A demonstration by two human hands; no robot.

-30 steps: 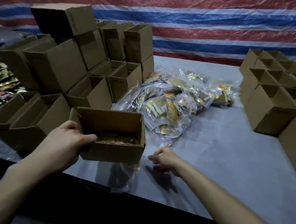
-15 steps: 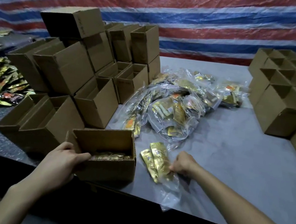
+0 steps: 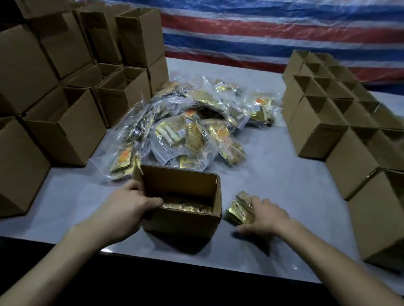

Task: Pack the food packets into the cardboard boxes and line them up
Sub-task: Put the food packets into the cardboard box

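Observation:
An open cardboard box [image 3: 181, 223] sits near the table's front edge with gold packets lying in its bottom. My left hand [image 3: 128, 207] grips the box's left wall, thumb over the rim. Just right of the box, my right hand [image 3: 263, 218] closes on a small bundle of gold food packets [image 3: 238, 209] resting on the table. A heap of clear bags with gold and orange food packets [image 3: 191, 128] lies behind the box in the table's middle.
Stacked and tipped empty cardboard boxes [image 3: 66, 119] crowd the left side. Rows of upright open boxes [image 3: 328, 118] stand on the right, the nearest one [image 3: 392, 219] close to my right arm. The grey table [image 3: 282, 178] ends at a dark front edge.
The box shifted right, toward the table's middle. My right hand drew the gold packets out of the clear bag and now holds them bunched beside the box; the view swung right.

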